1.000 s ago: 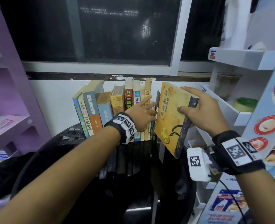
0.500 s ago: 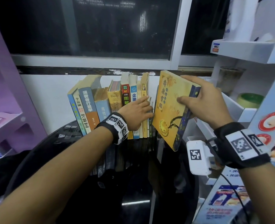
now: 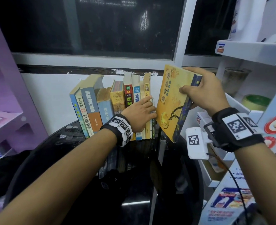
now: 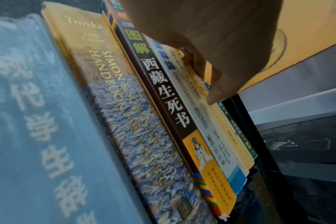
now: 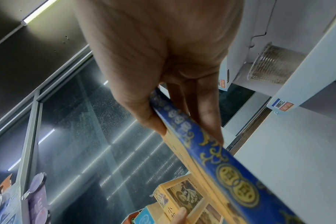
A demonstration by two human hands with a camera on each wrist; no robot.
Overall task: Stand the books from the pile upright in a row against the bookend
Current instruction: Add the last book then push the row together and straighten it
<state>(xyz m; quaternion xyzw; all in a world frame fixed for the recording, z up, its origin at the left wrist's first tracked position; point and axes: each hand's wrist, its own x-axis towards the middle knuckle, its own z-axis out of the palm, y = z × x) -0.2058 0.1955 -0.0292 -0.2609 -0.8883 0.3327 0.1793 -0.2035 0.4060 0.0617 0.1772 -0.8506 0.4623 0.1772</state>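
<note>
A row of upright books [image 3: 111, 108] stands on the black glossy table [image 3: 85, 176], against the white wall. My left hand [image 3: 147, 106] lies with straight fingers across the spines at the row's right end; the left wrist view shows the hand [image 4: 211, 45] pressing the thin books [image 4: 219, 121] there. My right hand [image 3: 192, 83] grips a large yellow book [image 3: 171, 103] by its blue spine [image 5: 217, 159], thumb on the front cover and fingers behind. The book hangs tilted just right of the row, its lower corner close to the table. I see no bookend and no pile.
A white shelf unit [image 3: 247, 51] with a green roll [image 3: 255, 101] and a clear cup [image 5: 269, 66] crowds the right side. A purple shelf [image 3: 4, 119] stands at the left. A dark window runs behind the books.
My right hand has raised the yellow book slightly and brought it more upright beside the row. My left hand stays on the spines.
</note>
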